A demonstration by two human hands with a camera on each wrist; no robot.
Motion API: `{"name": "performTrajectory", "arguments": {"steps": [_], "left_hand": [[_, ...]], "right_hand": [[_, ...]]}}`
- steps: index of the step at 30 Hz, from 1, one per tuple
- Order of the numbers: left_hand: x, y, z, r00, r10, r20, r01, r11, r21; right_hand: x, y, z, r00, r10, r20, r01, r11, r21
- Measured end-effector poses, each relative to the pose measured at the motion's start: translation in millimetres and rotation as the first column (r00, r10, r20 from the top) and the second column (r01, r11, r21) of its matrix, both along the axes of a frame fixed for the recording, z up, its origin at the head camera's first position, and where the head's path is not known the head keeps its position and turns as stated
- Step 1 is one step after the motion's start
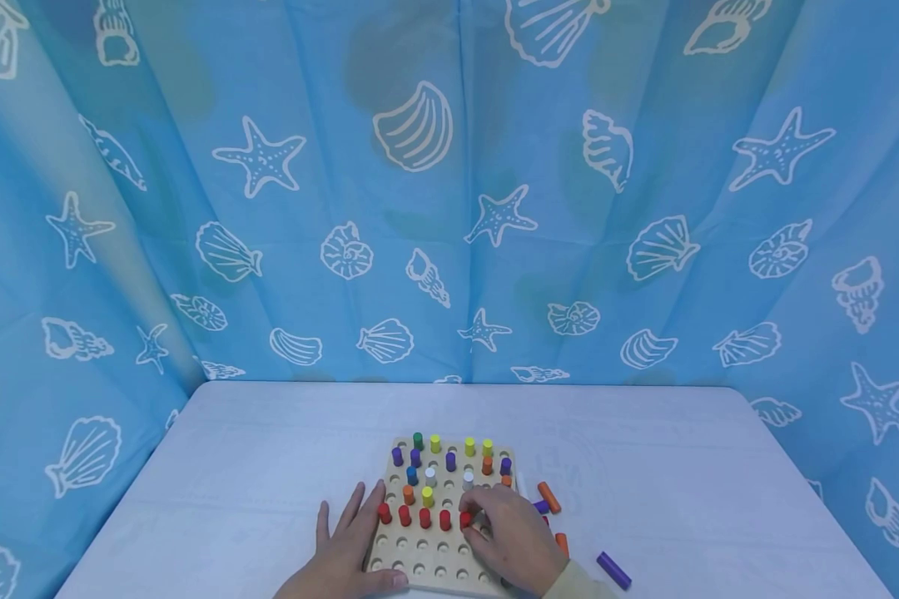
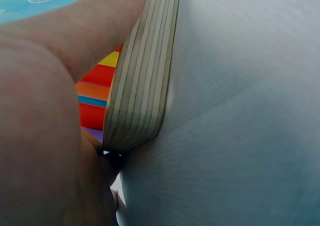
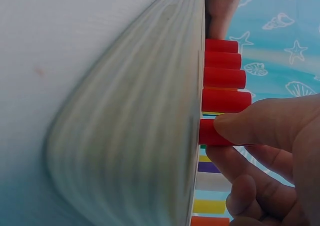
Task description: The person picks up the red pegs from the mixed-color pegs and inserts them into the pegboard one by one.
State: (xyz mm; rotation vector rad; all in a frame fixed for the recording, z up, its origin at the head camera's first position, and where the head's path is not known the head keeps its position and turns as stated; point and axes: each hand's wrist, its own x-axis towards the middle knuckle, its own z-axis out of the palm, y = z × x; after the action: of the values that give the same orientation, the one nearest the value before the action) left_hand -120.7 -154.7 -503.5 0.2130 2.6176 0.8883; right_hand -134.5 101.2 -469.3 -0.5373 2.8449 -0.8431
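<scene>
A wooden pegboard [image 1: 431, 556] with rows of holes lies near the front of the table, holding upright pegs in red, yellow, purple, orange, white, blue and green. My right hand [image 1: 515, 532] pinches a red peg [image 3: 209, 132] between thumb and fingers; its lower end is at the board's face, at the right end of a row of red pegs [image 1: 424, 518]. On the left, my left hand [image 1: 342, 545] rests along the board's left edge, fingers extended and thumb at the front corner. The left wrist view shows the board's layered edge [image 2: 145, 76] close to that hand.
Loose pegs lie on the white table [image 1: 270, 466] right of the board: an orange peg [image 1: 549, 497], a purple peg [image 1: 614, 571] farther out, and others partly behind the right hand. A blue curtain [image 1: 449, 208] with shell prints surrounds the table's back and sides.
</scene>
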Motion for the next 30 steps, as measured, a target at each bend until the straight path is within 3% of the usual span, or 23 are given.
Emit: {"name": "performTrajectory", "arguments": {"steps": [15, 30], "left_hand": [[1.4, -0.2, 1.8, 1.000, -0.001, 0.008, 0.001, 1.000, 0.006], [1.0, -1.4, -1.3, 1.000, -0.006, -0.007, 0.006, 1.000, 0.024]], "right_hand": [[1.1, -0.7, -2.4, 1.000, -0.015, 0.010, 0.014, 1.000, 0.013], [4.0, 9.3, 7.3, 0.999, -0.047, 0.014, 0.047, 0.999, -0.014]]}}
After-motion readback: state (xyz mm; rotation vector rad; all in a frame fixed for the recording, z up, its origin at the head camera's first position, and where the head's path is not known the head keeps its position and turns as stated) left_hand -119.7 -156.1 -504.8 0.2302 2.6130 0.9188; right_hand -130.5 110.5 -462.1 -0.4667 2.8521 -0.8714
